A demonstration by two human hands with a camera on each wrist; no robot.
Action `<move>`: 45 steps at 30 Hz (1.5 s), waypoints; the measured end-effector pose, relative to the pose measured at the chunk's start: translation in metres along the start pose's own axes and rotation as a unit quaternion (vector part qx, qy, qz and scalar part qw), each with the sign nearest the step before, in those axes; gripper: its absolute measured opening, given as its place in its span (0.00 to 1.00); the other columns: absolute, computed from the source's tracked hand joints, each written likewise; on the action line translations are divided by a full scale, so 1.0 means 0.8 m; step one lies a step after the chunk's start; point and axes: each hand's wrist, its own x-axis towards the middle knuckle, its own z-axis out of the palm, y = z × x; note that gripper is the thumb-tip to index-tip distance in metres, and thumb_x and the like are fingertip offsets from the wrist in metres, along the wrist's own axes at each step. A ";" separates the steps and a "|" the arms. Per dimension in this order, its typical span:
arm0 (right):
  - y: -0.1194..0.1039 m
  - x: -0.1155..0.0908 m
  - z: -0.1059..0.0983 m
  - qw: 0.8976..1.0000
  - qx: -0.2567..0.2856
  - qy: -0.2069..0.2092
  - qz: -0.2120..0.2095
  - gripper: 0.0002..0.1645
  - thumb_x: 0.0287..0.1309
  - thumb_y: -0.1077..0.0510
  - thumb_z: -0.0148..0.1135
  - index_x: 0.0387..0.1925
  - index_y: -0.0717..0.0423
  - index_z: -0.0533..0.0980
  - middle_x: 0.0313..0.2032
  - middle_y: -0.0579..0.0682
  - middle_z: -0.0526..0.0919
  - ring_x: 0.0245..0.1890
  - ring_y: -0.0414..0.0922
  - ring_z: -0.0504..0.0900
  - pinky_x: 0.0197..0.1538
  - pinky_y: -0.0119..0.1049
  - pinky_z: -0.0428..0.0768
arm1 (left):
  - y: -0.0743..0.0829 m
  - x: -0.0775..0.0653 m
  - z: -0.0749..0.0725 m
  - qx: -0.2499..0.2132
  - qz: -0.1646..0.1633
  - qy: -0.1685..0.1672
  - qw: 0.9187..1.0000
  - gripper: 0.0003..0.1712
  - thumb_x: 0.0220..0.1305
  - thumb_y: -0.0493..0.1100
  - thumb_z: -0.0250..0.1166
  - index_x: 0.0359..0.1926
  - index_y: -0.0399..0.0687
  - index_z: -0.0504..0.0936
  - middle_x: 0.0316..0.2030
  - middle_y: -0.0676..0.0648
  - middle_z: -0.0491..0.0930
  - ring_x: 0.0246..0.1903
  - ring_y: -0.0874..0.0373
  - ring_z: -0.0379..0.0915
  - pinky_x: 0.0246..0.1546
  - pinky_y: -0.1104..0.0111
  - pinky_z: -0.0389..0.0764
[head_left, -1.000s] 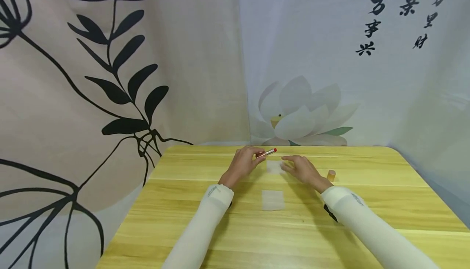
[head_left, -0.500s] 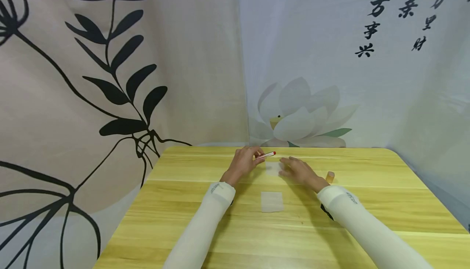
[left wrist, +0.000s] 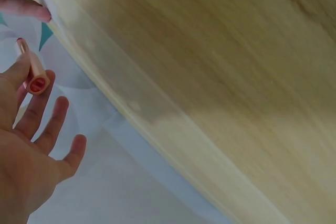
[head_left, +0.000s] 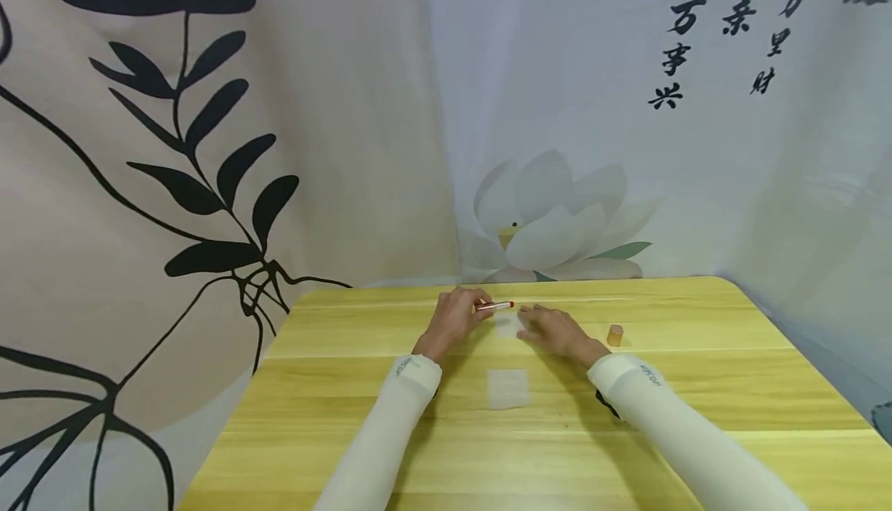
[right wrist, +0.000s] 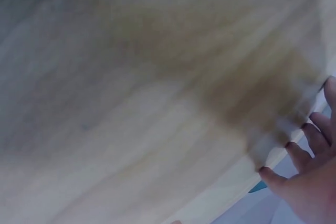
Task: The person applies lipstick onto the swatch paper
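to the left of the far sheet, the left hand (head_left: 456, 319) grasps the tube (head_left: 496, 305) by thumb and forefinger; its other fingers fan out loosely. the tube's red end (head_left: 512, 304) points right, just beyond the far sheet's far edge and, in the head view, apart from it. compared with a second ago, when that end tilted up, the tube lies almost level; for the work in hand, i judge that brings the red end nearer the sheet. the near sheet (head_left: 508, 389) lies flat on the table (head_left: 348, 433), on the person's side of the far sheet (head_left: 506, 327). at the far sheet's right edge, as before, the right hand (head_left: 557, 330) is extended, fingers apart, grasping nothing; whether it presses, i can't tell. well right of that sheet stands the tan cylinder (head_left: 615, 335).
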 end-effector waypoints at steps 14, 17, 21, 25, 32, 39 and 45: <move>-0.001 -0.001 -0.005 1.000 0.005 -0.007 0.026 0.30 0.71 0.49 0.67 0.65 0.64 0.77 0.63 0.69 0.78 0.57 0.68 0.80 0.58 0.63 0.78 | 0.006 0.005 0.021 0.060 -0.032 -0.012 0.998 0.13 0.68 0.52 0.70 0.50 0.59 0.91 0.43 0.58 0.89 0.49 0.57 0.78 0.56 0.55 0.72; -0.003 0.000 -0.004 1.000 0.008 -0.008 0.029 0.30 0.71 0.49 0.67 0.65 0.64 0.77 0.63 0.68 0.79 0.55 0.67 0.82 0.56 0.62 0.79 | 0.005 0.006 0.024 0.077 -0.031 -0.013 0.996 0.14 0.69 0.53 0.69 0.51 0.60 0.91 0.44 0.57 0.88 0.48 0.57 0.78 0.58 0.54 0.72; -0.002 0.002 -0.005 0.999 0.007 -0.007 0.031 0.31 0.71 0.49 0.67 0.66 0.64 0.77 0.61 0.66 0.81 0.51 0.64 0.84 0.53 0.60 0.81 | 0.006 0.009 0.028 0.094 -0.030 -0.006 0.995 0.14 0.69 0.53 0.69 0.51 0.60 0.91 0.44 0.56 0.87 0.48 0.56 0.78 0.60 0.53 0.71; -0.002 0.003 -0.006 0.999 0.012 -0.013 0.034 0.30 0.71 0.49 0.67 0.65 0.63 0.78 0.63 0.64 0.80 0.56 0.65 0.82 0.57 0.61 0.79 | 0.009 0.010 0.030 0.097 -0.035 -0.006 0.995 0.13 0.69 0.52 0.70 0.51 0.60 0.92 0.46 0.55 0.87 0.49 0.55 0.78 0.62 0.51 0.70; -0.005 0.002 -0.008 0.998 0.010 -0.030 0.046 0.29 0.72 0.47 0.65 0.66 0.60 0.78 0.66 0.64 0.77 0.62 0.67 0.78 0.61 0.63 0.76 | 0.014 0.011 0.031 0.119 -0.021 -0.007 0.993 0.11 0.70 0.53 0.68 0.48 0.61 0.92 0.43 0.56 0.86 0.47 0.56 0.77 0.58 0.54 0.71; -0.004 0.004 -0.007 0.998 0.006 -0.033 0.052 0.29 0.72 0.47 0.65 0.67 0.59 0.78 0.66 0.64 0.77 0.62 0.67 0.78 0.60 0.64 0.77 | 0.017 0.007 0.026 0.139 -0.006 -0.014 0.990 0.11 0.71 0.54 0.67 0.49 0.63 0.92 0.42 0.57 0.86 0.46 0.56 0.76 0.57 0.54 0.71; -0.002 0.004 -0.006 0.998 0.002 -0.043 0.056 0.32 0.73 0.46 0.64 0.69 0.59 0.75 0.67 0.64 0.76 0.63 0.67 0.77 0.60 0.64 0.76 | 0.019 0.003 0.024 0.139 -0.003 -0.019 0.990 0.10 0.70 0.53 0.69 0.48 0.63 0.93 0.41 0.58 0.86 0.44 0.56 0.76 0.55 0.55 0.71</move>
